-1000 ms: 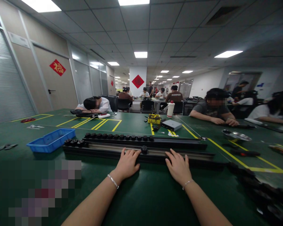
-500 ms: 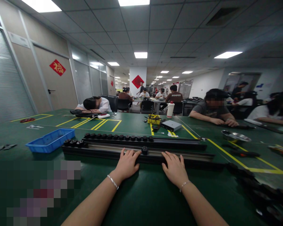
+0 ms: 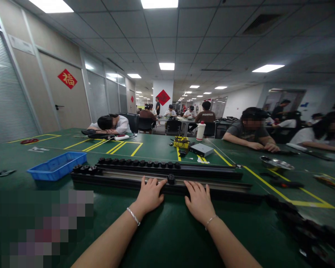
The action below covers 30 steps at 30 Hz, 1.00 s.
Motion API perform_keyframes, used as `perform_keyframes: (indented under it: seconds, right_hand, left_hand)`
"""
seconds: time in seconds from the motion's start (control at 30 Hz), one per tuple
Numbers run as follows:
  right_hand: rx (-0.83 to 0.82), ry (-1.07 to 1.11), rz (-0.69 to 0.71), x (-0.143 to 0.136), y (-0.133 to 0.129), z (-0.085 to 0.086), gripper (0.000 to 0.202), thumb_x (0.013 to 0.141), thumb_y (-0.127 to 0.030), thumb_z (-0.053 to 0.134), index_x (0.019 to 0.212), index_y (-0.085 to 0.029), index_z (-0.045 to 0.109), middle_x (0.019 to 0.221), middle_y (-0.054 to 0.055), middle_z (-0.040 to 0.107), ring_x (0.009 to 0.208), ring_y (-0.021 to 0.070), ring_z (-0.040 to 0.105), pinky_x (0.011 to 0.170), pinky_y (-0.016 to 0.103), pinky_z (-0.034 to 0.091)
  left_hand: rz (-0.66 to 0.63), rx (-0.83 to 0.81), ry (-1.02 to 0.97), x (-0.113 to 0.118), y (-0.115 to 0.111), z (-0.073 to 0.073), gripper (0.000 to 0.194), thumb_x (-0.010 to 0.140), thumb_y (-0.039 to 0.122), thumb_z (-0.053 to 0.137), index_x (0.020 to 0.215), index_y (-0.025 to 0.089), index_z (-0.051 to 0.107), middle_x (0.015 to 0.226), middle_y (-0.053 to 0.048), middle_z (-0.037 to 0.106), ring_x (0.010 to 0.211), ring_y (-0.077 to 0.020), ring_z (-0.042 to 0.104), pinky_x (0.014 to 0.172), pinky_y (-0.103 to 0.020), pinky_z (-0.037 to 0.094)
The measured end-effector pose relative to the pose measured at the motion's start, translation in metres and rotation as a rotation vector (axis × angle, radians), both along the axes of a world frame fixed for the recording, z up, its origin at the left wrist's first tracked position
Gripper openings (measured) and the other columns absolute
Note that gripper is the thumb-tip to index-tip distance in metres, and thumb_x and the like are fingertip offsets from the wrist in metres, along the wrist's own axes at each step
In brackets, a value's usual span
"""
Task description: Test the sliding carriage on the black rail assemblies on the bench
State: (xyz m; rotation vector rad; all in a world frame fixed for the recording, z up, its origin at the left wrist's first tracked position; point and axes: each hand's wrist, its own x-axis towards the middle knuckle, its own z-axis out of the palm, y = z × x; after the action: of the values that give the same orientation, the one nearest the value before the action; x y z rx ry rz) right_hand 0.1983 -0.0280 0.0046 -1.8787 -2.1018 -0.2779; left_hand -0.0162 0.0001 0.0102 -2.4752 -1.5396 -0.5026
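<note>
Two black rails (image 3: pixel 108 182) — four black knobs (image 3: pixel 171 179) along the near one, twelve along the far — one blue tray (image 3: pixel 57 173), one metal bowl (image 3: pixel 277 163), one bottle (image 3: pixel 200 132).

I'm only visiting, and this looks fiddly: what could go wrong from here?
The lone black knob on the near rail sits between the left hand and the right hand; a nudge could perhaps knock it askew. The blue tray lies close to the rail's left end, so a sliding rail might bump it.
</note>
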Motion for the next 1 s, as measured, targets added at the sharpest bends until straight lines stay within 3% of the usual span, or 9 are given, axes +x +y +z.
perform_keyframes:
  seconds: [0.33,0.73,1.0]
  right_hand:
    - [0.006,0.036,0.035,-0.015,0.000,0.000,0.056,0.079,-0.024,0.044,0.134,-0.035,0.042,0.129,0.004,0.051,0.121,0.0244,0.037,0.105,0.055,0.008]
    - [0.038,0.049,0.033,-0.020,0.003,-0.005,0.053,0.078,-0.024,0.046,0.131,-0.029,0.046,0.126,0.007,0.053,0.120,0.0252,0.037,0.106,0.054,0.006]
    - [0.044,-0.011,0.045,-0.018,0.003,-0.005,0.054,0.079,-0.018,0.044,0.132,-0.029,0.046,0.125,0.007,0.053,0.118,0.0245,0.039,0.106,0.051,0.008]
  left_hand:
    - [0.007,0.026,0.007,0.008,-0.001,-0.002,0.053,0.078,0.033,0.053,0.129,0.033,0.042,0.108,-0.007,0.055,0.107,-0.0286,0.047,0.101,-0.063,0.013]
    - [0.033,0.012,0.055,0.011,-0.004,0.002,0.053,0.079,0.034,0.052,0.131,0.036,0.040,0.108,-0.007,0.054,0.106,-0.0273,0.047,0.100,-0.059,0.017]
    - [0.031,0.013,0.074,0.011,-0.004,0.001,0.058,0.078,0.034,0.052,0.133,0.037,0.036,0.107,-0.006,0.054,0.105,-0.0270,0.047,0.101,-0.059,0.014]
